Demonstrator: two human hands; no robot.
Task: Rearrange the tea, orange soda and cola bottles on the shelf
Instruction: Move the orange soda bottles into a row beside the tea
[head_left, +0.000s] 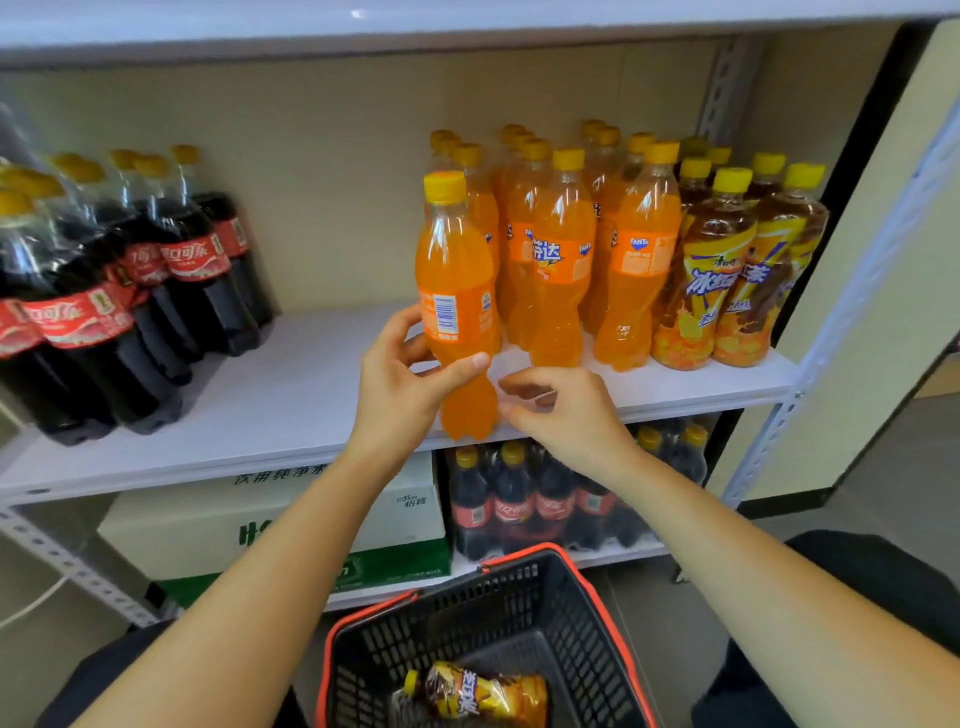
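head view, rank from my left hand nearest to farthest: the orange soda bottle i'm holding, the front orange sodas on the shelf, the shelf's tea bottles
1. Held orange soda bottle: gripped by the left hand, touching.
2. Front orange sodas: standing behind and right of it.
3. Tea bottles: at the far right end of the shelf.

Eleven orange soda bottles (561, 260) are bunched on the shelf (291, 395), with a twelfth bottle (457, 291) out in front. There are six tea bottles (727, 270) beside them and a seventh tea bottle (483, 693) in the one basket (524, 558). At least six cola bottles (192, 260) show at the left, where the frame edge cuts the row; the cola pack (519, 509) below is too crowded to count.
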